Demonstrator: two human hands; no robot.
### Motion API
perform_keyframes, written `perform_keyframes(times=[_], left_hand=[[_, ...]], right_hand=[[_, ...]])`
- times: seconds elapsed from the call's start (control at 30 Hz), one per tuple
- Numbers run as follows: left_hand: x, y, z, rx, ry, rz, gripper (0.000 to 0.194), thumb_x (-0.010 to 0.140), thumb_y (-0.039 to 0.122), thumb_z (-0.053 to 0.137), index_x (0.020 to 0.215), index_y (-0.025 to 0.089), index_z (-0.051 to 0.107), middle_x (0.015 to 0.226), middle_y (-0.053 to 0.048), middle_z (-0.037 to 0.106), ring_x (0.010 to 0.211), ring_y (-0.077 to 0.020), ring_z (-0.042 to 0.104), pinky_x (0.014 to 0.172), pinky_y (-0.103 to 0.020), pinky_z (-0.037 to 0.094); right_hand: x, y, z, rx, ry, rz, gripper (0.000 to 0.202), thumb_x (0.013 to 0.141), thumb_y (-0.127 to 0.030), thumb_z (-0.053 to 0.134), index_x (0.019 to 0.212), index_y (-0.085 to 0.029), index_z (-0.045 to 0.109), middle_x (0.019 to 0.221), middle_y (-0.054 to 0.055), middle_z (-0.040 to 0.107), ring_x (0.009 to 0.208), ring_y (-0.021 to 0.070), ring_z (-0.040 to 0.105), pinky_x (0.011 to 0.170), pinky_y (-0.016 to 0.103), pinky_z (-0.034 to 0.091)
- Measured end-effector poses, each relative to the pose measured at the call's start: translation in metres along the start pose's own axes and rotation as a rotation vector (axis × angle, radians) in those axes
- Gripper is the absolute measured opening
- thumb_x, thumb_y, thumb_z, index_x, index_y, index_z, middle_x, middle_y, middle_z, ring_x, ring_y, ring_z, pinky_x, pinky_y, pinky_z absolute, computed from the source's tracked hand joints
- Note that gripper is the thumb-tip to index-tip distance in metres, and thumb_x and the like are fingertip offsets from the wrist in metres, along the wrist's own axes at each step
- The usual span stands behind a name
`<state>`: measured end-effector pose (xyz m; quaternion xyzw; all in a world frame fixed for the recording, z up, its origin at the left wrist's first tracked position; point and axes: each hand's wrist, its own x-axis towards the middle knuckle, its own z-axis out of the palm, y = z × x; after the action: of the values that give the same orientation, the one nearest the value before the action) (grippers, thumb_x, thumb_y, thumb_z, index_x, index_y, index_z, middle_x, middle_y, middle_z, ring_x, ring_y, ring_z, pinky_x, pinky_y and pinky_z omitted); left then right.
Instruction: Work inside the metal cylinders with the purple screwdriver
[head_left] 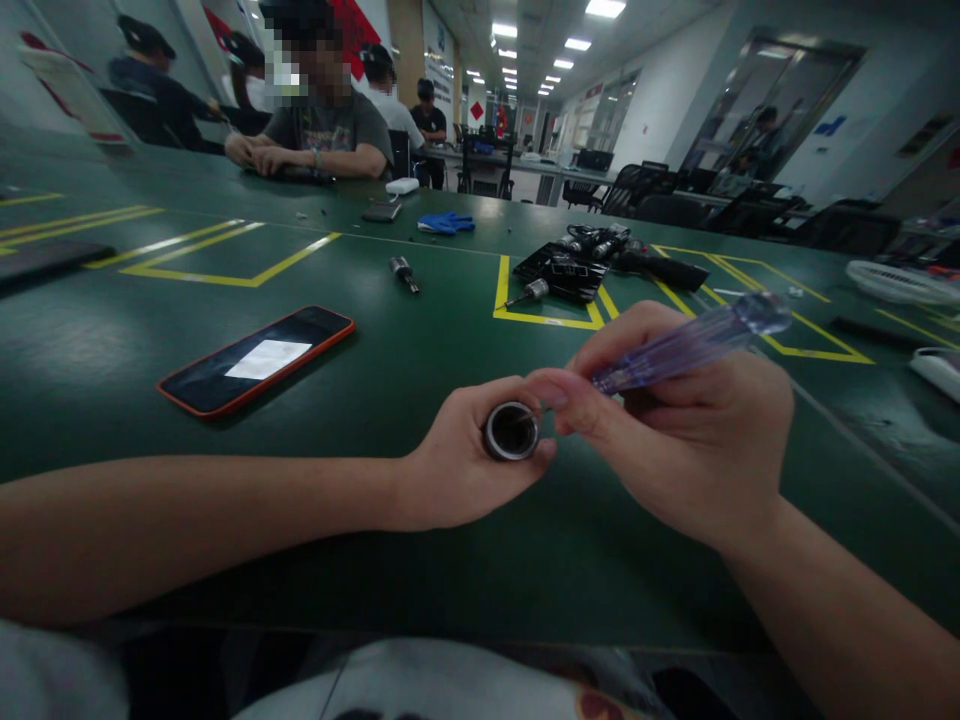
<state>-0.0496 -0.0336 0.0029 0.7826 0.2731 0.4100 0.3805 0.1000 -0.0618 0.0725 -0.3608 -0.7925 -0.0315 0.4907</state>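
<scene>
My left hand [457, 455] is closed around a dark hollow cylinder [491, 440], its round, light-rimmed opening turned toward me. In my right hand [697, 450] is a screwdriver [675, 350] with a clear, purplish handle, gripped between thumb and fingers. Its thin shaft points left to the cylinder's mouth, and the tip is hard to make out inside the dark opening. Both hands are close together above the green table [315, 560]. The cylinder's far end is hidden in my left palm.
A phone with an orange edge [259, 360] lies left. Beyond are a small metal-and-black part [403, 272], a blue glove [446, 223] and a pile of dark tool parts [577, 265] near yellow tape. A person in a grey shirt [330, 130] sits across the table.
</scene>
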Motion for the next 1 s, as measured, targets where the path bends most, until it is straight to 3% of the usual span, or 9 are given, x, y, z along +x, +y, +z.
perform_keyframes(times=[0.2,0.53,0.87,1.0], left_hand=[[0.002,-0.001,-0.004,0.252,0.108,0.188,0.010,0.068,0.019,0.059,0.071,0.016,0.050,0.063,0.002,0.053,0.055,-0.0096,0.050,0.051,-0.021,0.041],[0.006,0.000,-0.006,0.422,0.076,0.390,0.007,0.071,0.021,0.056,0.070,0.016,0.050,0.063,-0.001,0.058,0.063,-0.0151,0.058,0.059,-0.027,0.047],[0.005,-0.004,-0.003,0.473,0.111,0.500,0.008,0.072,0.017,0.056,0.072,0.014,0.048,0.063,-0.001,0.057,0.061,-0.0137,0.056,0.058,-0.026,0.046],[0.004,-0.003,-0.002,0.469,0.107,0.452,0.007,0.073,0.018,0.055,0.073,0.014,0.049,0.064,-0.001,0.058,0.061,-0.0132,0.056,0.059,-0.026,0.046]], right_hand=[[-0.007,0.001,-0.001,0.074,-0.003,0.056,0.016,0.075,-0.021,0.065,0.063,-0.020,0.053,0.055,-0.005,0.056,0.044,0.0059,0.051,0.042,0.021,0.039],[-0.010,0.004,0.000,0.156,-0.088,0.043,0.014,0.074,-0.016,0.065,0.065,-0.017,0.054,0.054,-0.006,0.053,0.047,0.0036,0.049,0.043,0.018,0.038],[-0.011,0.006,-0.003,0.169,-0.115,0.142,0.017,0.073,-0.017,0.065,0.060,-0.016,0.055,0.055,-0.005,0.053,0.046,0.0036,0.050,0.043,0.016,0.039],[-0.011,0.006,-0.003,0.154,-0.127,0.156,0.018,0.073,-0.017,0.065,0.059,-0.016,0.054,0.052,-0.006,0.052,0.044,0.0040,0.049,0.042,0.017,0.038]])
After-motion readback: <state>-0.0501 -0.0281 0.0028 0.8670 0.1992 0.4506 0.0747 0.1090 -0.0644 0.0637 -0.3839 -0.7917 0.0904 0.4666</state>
